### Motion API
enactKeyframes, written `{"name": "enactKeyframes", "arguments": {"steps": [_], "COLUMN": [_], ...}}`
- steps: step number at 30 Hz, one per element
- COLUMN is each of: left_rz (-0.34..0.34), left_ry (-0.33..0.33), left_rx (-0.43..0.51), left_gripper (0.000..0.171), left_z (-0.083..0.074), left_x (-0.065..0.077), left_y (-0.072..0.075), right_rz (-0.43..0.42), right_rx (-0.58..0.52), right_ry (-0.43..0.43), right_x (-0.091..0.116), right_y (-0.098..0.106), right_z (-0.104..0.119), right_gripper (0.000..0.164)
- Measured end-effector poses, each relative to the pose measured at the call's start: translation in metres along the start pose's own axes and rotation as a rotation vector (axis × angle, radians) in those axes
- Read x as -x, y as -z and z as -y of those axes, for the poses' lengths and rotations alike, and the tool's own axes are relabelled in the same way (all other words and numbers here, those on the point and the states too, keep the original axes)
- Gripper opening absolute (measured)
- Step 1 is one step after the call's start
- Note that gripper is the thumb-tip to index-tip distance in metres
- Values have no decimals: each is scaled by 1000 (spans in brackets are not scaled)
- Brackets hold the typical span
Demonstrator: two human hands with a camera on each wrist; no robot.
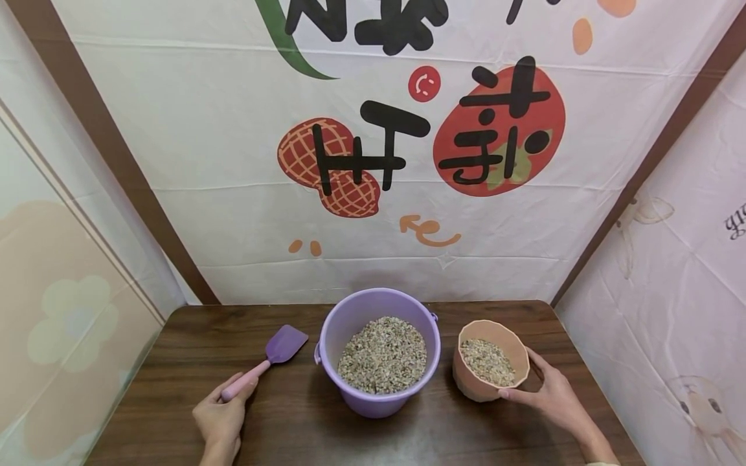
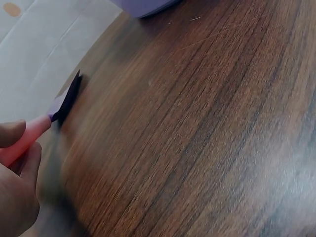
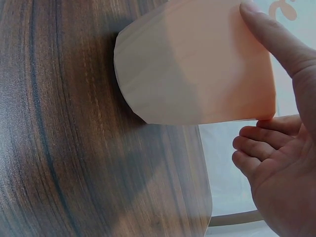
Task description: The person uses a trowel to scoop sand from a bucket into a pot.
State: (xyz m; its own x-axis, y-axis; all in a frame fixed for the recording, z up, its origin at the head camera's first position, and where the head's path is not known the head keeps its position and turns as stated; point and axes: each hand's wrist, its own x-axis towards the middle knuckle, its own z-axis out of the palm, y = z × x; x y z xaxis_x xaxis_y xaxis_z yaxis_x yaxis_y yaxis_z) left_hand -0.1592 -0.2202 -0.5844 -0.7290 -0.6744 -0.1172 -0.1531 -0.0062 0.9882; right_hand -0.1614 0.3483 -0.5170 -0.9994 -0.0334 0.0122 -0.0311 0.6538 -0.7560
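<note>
My left hand (image 1: 223,414) grips the pink handle of a small toy shovel (image 1: 285,344), whose purple blade lies low over the table's left part. In the left wrist view, thumb and fingers close round the shovel handle (image 2: 30,137). A peach faceted pot (image 1: 473,387), partly filled with grainy grit, stands upright on the right. My right hand (image 1: 556,396) holds this pot at its rim, thumb on the near side and fingers on the right side. The right wrist view shows the pot wall (image 3: 197,64) between thumb and fingers.
A purple bucket (image 1: 379,406) with grainy grit (image 1: 384,356) in it stands mid-table, between shovel and pot. The brown wooden table (image 1: 192,349) ends at a printed white cloth (image 1: 245,194) behind. More cloth hangs along both sides.
</note>
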Motion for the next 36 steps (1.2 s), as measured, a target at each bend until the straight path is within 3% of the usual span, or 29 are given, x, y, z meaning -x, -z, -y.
{"name": "enactKeyframes", "arguments": {"steps": [6, 11, 14, 17, 28, 36], "left_rz": [22, 30, 28, 36, 55, 51], "left_ry": [-51, -179, -242, -266, -257, -284], "left_rx": [-135, -379, -456, -484, -568, -563], "left_gripper": [44, 42, 41, 39, 40, 43], "left_z": [5, 9, 10, 10, 13, 8], "left_x": [-3, -6, -7, -7, -9, -10], "left_y": [-2, 2, 5, 7, 8, 12], "right_rz": [6, 8, 9, 11, 13, 10], "right_rx": [-2, -12, -9, -2, 8, -7], "right_ry": [-1, 1, 0, -3, 10, 36], "right_x": [1, 0, 0, 0, -3, -2], "right_y": [-1, -2, -2, -2, -2, -2], "right_z": [2, 3, 3, 3, 2, 0], "right_gripper": [112, 111, 112, 112, 112, 112]}}
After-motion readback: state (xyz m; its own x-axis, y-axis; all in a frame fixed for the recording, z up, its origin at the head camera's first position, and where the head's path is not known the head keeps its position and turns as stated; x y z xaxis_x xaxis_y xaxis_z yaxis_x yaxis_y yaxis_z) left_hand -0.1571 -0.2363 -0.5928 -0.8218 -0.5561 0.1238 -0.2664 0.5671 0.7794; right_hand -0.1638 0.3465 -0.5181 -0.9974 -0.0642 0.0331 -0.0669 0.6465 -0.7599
